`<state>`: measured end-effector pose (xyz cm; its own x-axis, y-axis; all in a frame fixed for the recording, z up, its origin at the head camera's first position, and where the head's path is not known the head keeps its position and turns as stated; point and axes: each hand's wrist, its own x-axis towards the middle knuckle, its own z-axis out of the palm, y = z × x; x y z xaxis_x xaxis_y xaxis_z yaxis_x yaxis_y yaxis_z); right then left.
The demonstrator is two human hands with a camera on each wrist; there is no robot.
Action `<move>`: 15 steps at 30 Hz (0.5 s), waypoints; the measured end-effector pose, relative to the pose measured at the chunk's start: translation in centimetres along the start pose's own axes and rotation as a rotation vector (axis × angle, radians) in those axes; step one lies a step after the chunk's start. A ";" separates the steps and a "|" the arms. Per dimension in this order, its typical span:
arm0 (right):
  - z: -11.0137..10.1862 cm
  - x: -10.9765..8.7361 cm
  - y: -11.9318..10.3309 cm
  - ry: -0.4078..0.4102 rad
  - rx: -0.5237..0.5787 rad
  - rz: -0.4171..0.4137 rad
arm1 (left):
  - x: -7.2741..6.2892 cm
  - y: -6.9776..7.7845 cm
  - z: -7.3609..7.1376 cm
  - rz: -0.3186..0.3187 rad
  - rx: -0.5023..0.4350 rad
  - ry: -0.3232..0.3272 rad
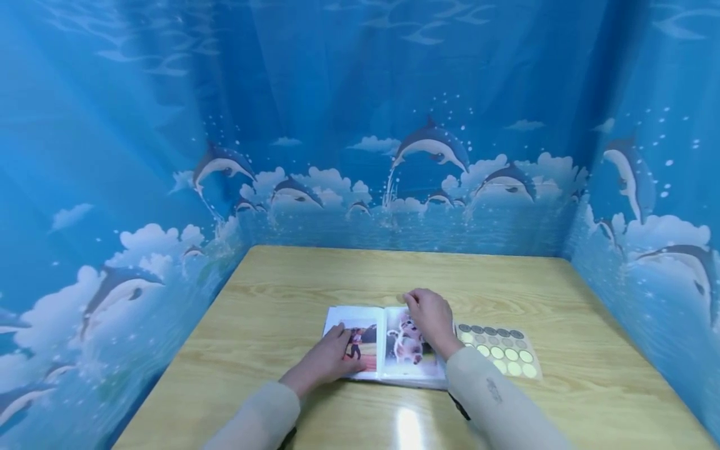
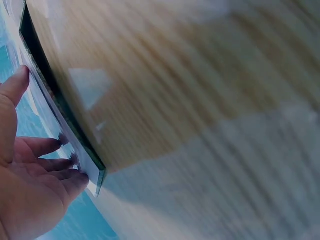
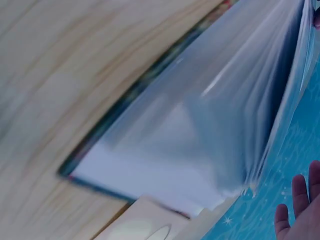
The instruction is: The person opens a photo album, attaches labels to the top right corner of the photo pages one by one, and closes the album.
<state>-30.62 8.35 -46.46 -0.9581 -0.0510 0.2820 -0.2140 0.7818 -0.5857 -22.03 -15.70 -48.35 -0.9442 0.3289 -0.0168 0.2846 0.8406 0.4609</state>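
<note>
Head view: open album (image 1: 382, 344) shows 2 photos (image 1: 368, 345)

Pale wood-grain tabletop (image 1: 242, 312) is lying open left of and beyond the spread, white-paged photo album (image 1: 382, 353), leaving passing room. Here the bare left hand (image 1: 326, 357) is blocking the left page, the bare right hand (image 1: 433, 317) is obstructing the right page's upper part, a flat beige sheet with rows of circles (image 1: 497, 352) is crowding the right side, and blue dolphin-print fabric (image 1: 337, 106) is walling off the back.

Honestly I'm seeing a screened-off table nook, can't tell if it's home or office, because blue dolphin-print curtains (image 1: 337, 75) are hanging around three sides of a wood-grain table (image 1: 315, 270).
</note>
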 end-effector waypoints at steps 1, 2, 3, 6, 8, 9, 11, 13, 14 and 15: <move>0.3 0.1 -0.2 -0.002 -0.011 -0.008 | 0.0 0.0 0.0 -0.007 -0.002 -0.006; 0.6 0.3 -0.4 -0.009 -0.021 -0.015 | -0.1 -0.1 0.1 -0.013 0.000 -0.009; 0.9 0.4 -0.6 -0.015 -0.038 -0.023 | -0.1 -0.2 0.1 -0.016 0.003 -0.009; 1.7 0.7 -1.1 -0.022 -0.081 -0.058 | -0.1 -0.3 0.2 -0.029 0.002 -0.010; 2.3 0.9 -1.4 -0.025 -0.109 -0.084 | -0.1 -0.3 0.3 -0.035 0.007 -0.009; 2.5 0.9 -1.5 -0.024 -0.123 -0.097 | -0.1 -0.3 0.3 -0.039 0.009 -0.013; 3.1 0.9 -1.6 -0.017 -0.151 -0.131 | -0.1 -0.2 0.4 -0.044 0.012 -0.018; 3.7 0.9 -1.7 -0.012 -0.170 -0.159 | 0.0 -0.2 0.5 -0.045 0.025 -0.019; 4.0 0.9 -1.7 -0.010 -0.182 -0.172 | 0.1 -0.2 0.6 -0.045 0.029 -0.020; 4.2 0.9 -1.6 -0.007 -0.191 -0.183 | 0.1 -0.2 0.6 -0.044 0.035 -0.020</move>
<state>-31.98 4.38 -48.45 -0.9082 -0.2064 0.3640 -0.3446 0.8624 -0.3708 -22.11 -15.57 -49.01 -0.9526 0.2996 -0.0538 0.2490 0.8687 0.4283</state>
